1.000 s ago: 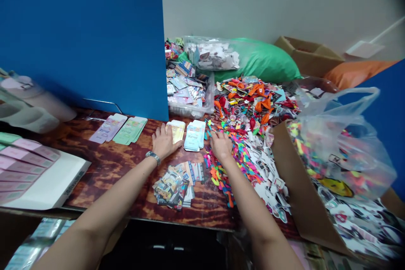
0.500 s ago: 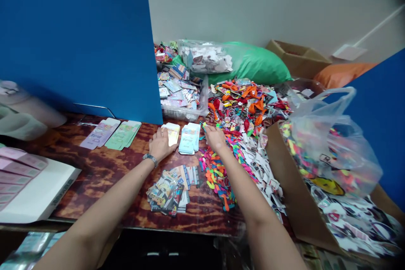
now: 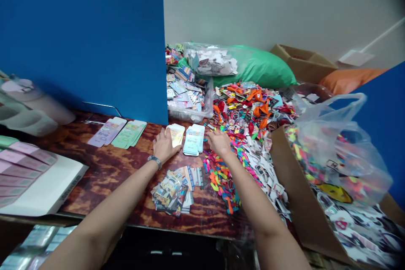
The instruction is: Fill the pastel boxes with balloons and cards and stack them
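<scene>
My left hand [image 3: 165, 147] lies spread against the left side of a small stack of yellow cards or packets [image 3: 177, 134], its thumb pointing towards the blue stack. A stack of pale blue ones [image 3: 193, 140] sits just right of the yellow. My right hand [image 3: 219, 142] is just right of the blue stack, at the edge of the colourful small pieces, with its fingers apart and nothing visible in them. Further left are purple packets [image 3: 106, 132] and green packets [image 3: 129, 133], fanned out. Nearer the table edge lies a loose heap of printed cards [image 3: 177, 190].
Bright small pieces [image 3: 221, 177] and white cut-outs [image 3: 268, 177] spread to the right. A clear tub [image 3: 207, 101] of cards stands behind. At the right is a cardboard box [image 3: 287, 181] with a plastic bag [image 3: 351, 152]; at the left, a white box [image 3: 66, 190]. A blue partition [image 3: 95, 42] rises behind.
The whole view has shifted a little, so things appear further right. My hands stay beside the same stacks, with the right hand's fingers slightly shifted.
</scene>
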Available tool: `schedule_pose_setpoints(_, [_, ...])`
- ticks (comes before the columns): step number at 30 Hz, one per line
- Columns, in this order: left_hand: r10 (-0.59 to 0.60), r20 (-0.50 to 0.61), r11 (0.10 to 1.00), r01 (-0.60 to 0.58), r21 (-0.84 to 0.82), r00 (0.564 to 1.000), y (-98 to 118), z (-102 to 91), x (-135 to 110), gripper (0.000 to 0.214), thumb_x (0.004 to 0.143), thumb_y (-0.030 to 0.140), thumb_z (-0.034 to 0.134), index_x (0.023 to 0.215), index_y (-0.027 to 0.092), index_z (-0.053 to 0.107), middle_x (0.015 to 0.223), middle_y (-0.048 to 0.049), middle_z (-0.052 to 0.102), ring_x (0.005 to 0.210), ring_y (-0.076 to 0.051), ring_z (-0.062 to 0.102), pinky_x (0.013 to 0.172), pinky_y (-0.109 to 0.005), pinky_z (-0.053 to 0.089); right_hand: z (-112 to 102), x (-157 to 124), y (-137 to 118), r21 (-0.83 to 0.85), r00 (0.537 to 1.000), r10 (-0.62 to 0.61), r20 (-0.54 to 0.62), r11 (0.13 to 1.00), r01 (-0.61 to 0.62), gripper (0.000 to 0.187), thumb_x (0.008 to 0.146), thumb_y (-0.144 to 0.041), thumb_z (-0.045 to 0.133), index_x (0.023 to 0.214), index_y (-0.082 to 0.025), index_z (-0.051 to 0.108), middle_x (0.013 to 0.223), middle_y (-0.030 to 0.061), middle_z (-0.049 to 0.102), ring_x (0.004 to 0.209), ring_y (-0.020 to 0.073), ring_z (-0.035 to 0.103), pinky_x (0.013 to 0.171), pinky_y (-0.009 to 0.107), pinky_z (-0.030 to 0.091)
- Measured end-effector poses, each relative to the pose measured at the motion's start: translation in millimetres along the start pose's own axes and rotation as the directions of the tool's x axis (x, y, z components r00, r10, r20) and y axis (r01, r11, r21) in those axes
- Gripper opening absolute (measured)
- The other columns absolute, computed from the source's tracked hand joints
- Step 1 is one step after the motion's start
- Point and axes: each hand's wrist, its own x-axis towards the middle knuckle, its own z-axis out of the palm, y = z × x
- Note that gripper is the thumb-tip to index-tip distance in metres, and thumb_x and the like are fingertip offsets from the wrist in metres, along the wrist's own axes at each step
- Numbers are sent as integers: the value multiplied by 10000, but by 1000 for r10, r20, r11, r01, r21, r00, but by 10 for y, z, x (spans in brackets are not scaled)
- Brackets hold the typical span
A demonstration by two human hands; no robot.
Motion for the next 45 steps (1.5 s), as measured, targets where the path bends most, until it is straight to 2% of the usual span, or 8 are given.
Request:
schedule_pose_setpoints(14, [28,-86,997,-34,-65,996,-41,-5,-55,896,777,478,664,1488,108,263,1532,-236,303,1293,-396,441,1046,-522,376,-27,-129,-662,156,976,-160,-148,971,183,335,974,-319,473,1266,-249,619,1170,78,680,1058,232,606,948,355,434])
schedule_pose_setpoints(19, [209,-312,956,-261,-133,927,-45,-136,-297,924,798,430,630,1511,74,163,1504,-229,339,1315,-375,403,1074,-479,359,-25,-153,-849,277,949,-69,-309,948,159,458,984,-370,444,1403,-200,514,1489,169,414,1325,285,437,1067,421,385])
schedule_pose_setpoints(23, [261,-405,935,-334,-120,876,-70,-224,-554,939,809,353,620,1524,80,77,1462,-234,375,1293,-373,417,1067,-481,370,-37,-243,-966,543,924,-29,-382,802,249,346,955,-349,504,1225,-202,660,1482,157,417,1365,268,405,1120,420,345])
schedule_pose_setpoints(28, [212,-403,934,-306,-184,890,-102,-254,-764,917,794,340,636,1505,72,121,1442,-251,399,1294,-384,433,1051,-502,390,-151,-370,-1026,842,969,-18,-246,491,223,178,897,-327,581,918,-207,711,1333,106,554,1273,236,519,1067,385,410])
schedule_pose_setpoints(31, [156,-343,896,-279,-347,927,-98,-282,-826,801,757,340,657,1426,105,284,1338,-206,523,1226,-338,530,1006,-450,453,-288,-475,-1065,890,977,-129,-170,406,209,195,895,-361,590,903,-205,705,1102,79,634,1088,228,627,911,351,517])
schedule_pose_setpoints(35, [39,-168,834,-124,-538,985,-104,-351,-893,627,770,363,641,1316,177,392,1130,-109,659,985,-272,681,820,-369,545,-391,-670,-1178,788,938,-115,-328,514,339,252,923,-333,568,1133,-226,656,1232,95,594,1149,227,594,981,368,492])
schedule_pose_setpoints(39, [134,-233,810,-242,-534,963,-158,-429,-973,747,798,318,627,1442,209,264,1280,-112,603,1051,-241,665,858,-339,538,-360,-838,-1287,650,885,-74,-460,651,392,251,938,-300,549,1151,-222,657,1356,124,539,1254,253,528,1057,400,442])
schedule_pose_setpoints(45, [325,-293,822,-422,-384,899,-230,-515,-1062,592,791,230,615,1331,237,373,1220,-93,597,1089,-232,627,857,-330,536,-400,-965,-1349,821,926,-80,-369,440,365,302,963,-300,504,1250,-266,591,1246,68,617,1147,215,600,986,363,494])
